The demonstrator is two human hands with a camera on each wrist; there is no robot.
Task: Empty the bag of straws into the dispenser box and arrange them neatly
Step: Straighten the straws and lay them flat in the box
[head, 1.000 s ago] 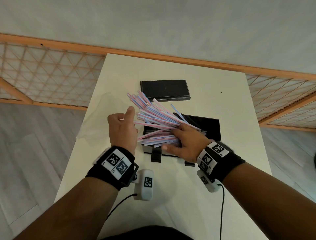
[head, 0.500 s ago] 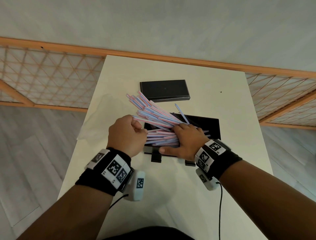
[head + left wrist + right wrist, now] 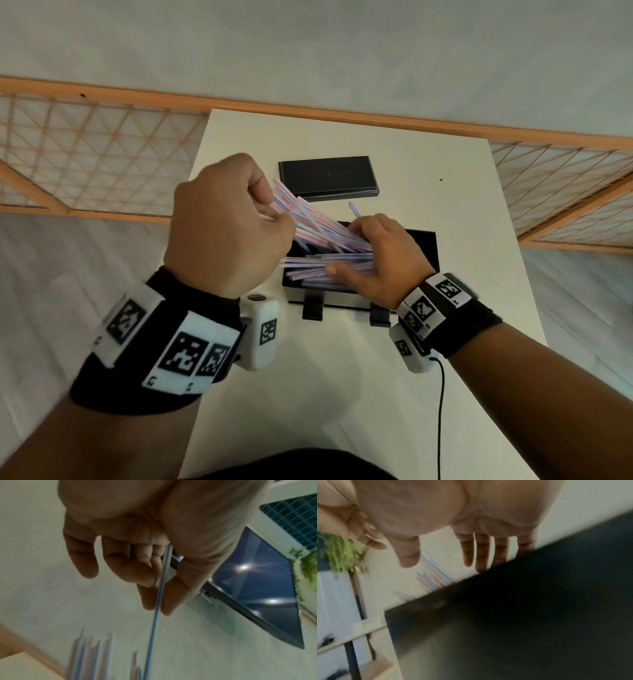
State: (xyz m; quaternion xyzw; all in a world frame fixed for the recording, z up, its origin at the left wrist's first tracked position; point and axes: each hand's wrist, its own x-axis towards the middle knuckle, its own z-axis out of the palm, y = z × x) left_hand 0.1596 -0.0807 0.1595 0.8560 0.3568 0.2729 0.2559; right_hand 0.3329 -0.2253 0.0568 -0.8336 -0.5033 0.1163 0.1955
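Pink- and blue-striped straws (image 3: 329, 240) lie in a loose fan, partly inside the open black dispenser box (image 3: 424, 246) and sticking out over its left end. My left hand (image 3: 274, 214) is raised above the box's left side. In the left wrist view this hand (image 3: 158, 607) pinches a single blue-striped straw (image 3: 154, 628) between thumb and forefinger. My right hand (image 3: 349, 250) rests on the straws in the box. Its fingers (image 3: 468, 555) are straight and hold nothing above the box (image 3: 522, 615). The bag is hidden.
The box's black lid (image 3: 329, 178) lies flat behind the box on the white table (image 3: 342, 394). Two black feet (image 3: 313, 310) stick out at the box's front. Wooden lattice railings (image 3: 85, 150) flank the table, and a cable (image 3: 442, 411) trails off my right wrist.
My left hand rose from the box's left end and now pinches one straw. The right hand stayed on the pile, and the straws lie lower in the box.
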